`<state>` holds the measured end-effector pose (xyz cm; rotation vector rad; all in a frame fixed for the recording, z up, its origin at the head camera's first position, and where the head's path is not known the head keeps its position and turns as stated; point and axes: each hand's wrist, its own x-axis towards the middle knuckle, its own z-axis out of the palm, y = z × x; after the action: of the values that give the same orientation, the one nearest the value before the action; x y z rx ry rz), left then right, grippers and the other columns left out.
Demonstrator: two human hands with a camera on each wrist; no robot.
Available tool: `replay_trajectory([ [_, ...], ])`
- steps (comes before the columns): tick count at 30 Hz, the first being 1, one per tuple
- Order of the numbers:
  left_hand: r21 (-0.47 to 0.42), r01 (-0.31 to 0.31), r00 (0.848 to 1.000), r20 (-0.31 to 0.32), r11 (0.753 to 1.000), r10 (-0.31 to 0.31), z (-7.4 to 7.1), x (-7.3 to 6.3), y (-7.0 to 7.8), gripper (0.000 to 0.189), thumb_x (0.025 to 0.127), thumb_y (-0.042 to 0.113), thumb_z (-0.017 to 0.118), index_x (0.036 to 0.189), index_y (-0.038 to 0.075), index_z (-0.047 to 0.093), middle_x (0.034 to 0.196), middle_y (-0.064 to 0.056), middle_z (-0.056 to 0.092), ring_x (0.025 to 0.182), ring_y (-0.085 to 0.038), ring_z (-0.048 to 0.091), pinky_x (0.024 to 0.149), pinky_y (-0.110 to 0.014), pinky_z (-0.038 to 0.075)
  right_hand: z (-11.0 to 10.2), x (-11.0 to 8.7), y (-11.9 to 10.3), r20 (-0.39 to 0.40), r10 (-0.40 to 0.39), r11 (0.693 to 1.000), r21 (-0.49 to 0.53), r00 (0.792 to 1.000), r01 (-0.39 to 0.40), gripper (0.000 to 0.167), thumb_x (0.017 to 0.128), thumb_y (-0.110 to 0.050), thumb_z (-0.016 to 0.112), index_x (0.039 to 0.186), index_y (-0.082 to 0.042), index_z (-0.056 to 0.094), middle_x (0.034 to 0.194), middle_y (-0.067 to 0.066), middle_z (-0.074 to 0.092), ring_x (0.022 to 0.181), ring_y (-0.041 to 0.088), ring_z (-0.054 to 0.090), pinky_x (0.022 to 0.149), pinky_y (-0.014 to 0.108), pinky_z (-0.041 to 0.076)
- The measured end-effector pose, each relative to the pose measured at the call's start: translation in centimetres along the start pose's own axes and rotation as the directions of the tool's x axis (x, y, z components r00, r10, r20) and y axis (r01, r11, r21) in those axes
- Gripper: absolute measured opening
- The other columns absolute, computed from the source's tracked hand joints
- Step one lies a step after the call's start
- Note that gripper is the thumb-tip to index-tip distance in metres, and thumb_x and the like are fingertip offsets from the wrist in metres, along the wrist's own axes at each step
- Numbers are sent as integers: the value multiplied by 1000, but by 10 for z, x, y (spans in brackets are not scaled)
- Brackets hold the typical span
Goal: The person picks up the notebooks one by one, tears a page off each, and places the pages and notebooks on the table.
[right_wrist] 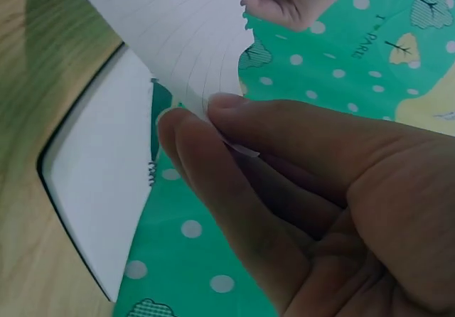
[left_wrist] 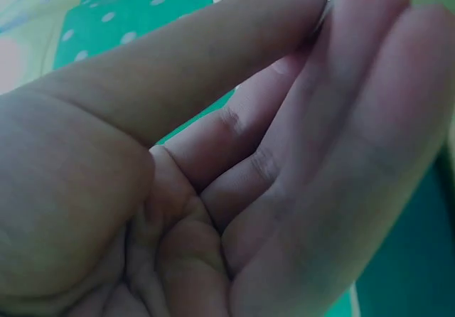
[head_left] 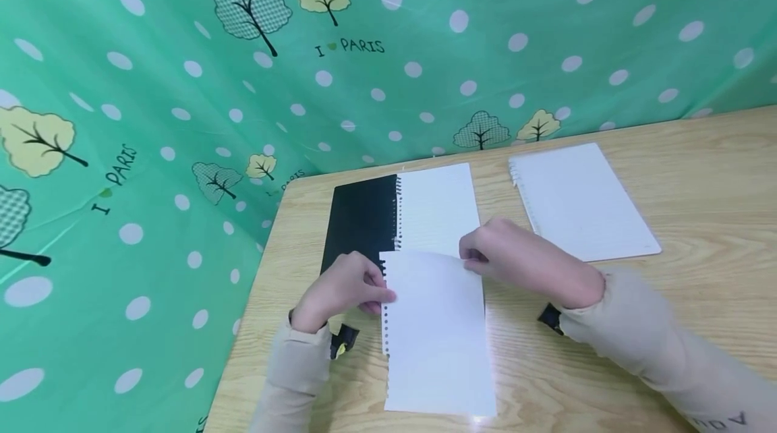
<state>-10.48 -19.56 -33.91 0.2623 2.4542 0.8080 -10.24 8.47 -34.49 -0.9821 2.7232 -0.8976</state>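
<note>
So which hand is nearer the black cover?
Left: the left hand is by the near edge of the black cover; the right hand pinches the loose sheet farther right.

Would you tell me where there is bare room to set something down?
The widest bare patch of table lies right of the white pages; a narrower strip separates them from the open notebook. It is crowded around the notebook's near end, where the left hand and right hand hold a loose sheet.

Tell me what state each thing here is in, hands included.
Notebook: open
Loose sheet: detached, slightly bowed, holed along one edge
White paper at right: lying flat
Left grip: pinching the sheet's holed edge
Right grip: pinching the sheet's corner
Green cloth: hanging
</note>
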Motion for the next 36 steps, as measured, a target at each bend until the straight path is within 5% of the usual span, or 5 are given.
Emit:
replay_trajectory([
  [7, 63, 35, 999, 5, 997, -36, 14, 3, -11, 16, 82, 16, 82, 70, 10, 74, 58, 1, 66, 53, -13, 67, 70, -25, 55, 17, 4, 9, 68, -3, 1000, -26, 998, 5, 24, 86, -1, 72, 67, -13, 64, 59, -9, 49, 56, 3, 40, 53, 17, 39],
  [16, 12, 16, 997, 71, 1000, -16, 24, 4, -16, 15, 80, 6, 81, 68, 5, 71, 55, -3, 65, 49, -17, 66, 55, -27, 58, 33, 5, 16, 118, 5, 999, -54, 993, 1, 30, 84, 0, 71, 63, -15, 57, 57, -9, 42, 55, 4, 36, 52, 16, 33],
  [26, 60, 28, 996, 85, 998, -33, 28, 3, -18, 21, 78, 7, 82, 64, 6, 67, 53, -3, 65, 47, -13, 63, 54, -26, 56, 41, 4, 14, 113, 47, 996, -77, 992, -38, 32, 83, 0, 70, 62, -16, 52, 57, -10, 37, 53, 4, 34, 49, 17, 29],
  [36, 107, 66, 995, 61, 992, -73, 23, 2, -18, 30, 76, 26, 86, 63, 10, 65, 53, -2, 62, 46, -15, 62, 49, -27, 50, 42, 4, 10, 71, 80, 981, -180, 994, -66, 24, 81, -11, 82, 82, -10, 57, 70, -5, 47, 59, 11, 42, 51, 23, 37],
])
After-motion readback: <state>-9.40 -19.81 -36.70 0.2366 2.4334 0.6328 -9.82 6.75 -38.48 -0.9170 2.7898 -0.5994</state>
